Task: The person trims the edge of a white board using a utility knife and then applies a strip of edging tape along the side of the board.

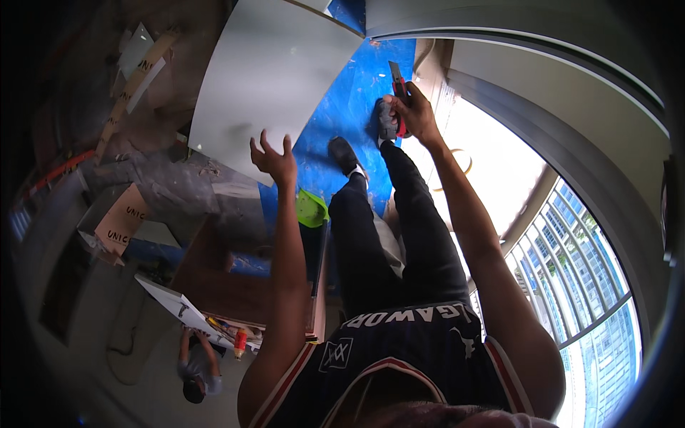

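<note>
A red and black utility knife (399, 90) is gripped in my right hand (417, 115), its blade pointing away from me. Fingers apart, my left hand (275, 164) holds nothing. It is over the near edge of a large white panel (275, 78); I cannot tell whether the fingertips touch it. The panel lies left of my feet and partly overlaps a blue floor covering (332, 107). My shoes (344, 154) stand on that covering, one just below the knife hand.
A bright green scoop-like object (311, 209) sits beside my left leg. Cardboard pieces (125, 222) stand at the left. At the lower left a person (199, 367) handles a white board (171, 303) near a bottle (240, 341). A barred window (571, 250) is at the right.
</note>
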Motion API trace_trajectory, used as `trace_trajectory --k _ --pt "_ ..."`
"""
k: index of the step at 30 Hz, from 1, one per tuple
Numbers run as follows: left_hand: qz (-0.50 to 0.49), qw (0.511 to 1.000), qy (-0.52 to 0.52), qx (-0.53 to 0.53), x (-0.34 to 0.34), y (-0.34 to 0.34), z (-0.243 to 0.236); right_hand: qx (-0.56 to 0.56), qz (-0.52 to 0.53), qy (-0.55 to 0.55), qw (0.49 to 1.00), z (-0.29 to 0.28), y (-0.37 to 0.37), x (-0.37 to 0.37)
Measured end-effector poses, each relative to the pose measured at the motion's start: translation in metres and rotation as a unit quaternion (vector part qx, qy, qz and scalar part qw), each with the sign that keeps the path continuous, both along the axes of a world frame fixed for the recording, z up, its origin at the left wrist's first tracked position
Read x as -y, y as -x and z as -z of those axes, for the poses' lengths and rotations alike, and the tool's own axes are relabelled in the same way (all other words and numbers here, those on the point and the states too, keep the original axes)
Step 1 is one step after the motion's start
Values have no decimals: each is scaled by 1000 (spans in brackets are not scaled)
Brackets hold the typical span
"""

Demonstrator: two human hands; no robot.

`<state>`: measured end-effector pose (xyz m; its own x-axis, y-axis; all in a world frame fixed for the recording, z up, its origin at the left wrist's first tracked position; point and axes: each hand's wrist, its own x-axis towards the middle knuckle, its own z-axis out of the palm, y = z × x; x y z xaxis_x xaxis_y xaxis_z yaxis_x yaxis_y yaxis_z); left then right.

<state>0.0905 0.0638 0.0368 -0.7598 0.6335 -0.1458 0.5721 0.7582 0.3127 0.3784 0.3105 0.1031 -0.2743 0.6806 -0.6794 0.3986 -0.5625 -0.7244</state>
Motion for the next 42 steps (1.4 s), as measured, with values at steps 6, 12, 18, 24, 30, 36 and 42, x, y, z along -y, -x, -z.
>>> trace_trajectory --k 6,12,18,24,30,36,42 --pt "379 920 -83 -43 -233 -8 -4 -14 32 -62 997 78 42 -9" --pt "496 857 -36 -138 -322 -10 76 -118 25 -80 989 146 25 -38" --pt "528 833 -142 -78 -308 4 83 -173 -15 -126 977 222 6 -37" --pt "567 807 -148 -75 -296 2 82 -191 -36 -189 963 262 -5 -31" --pt "538 835 -87 -76 -304 4 82 -153 -3 -289 945 234 4 -17" --pt "615 784 71 42 -329 34 36 -58 -62 -404 911 183 7 -18" --pt "681 623 237 303 -423 60 35 -67 -115 -377 917 162 35 -28"
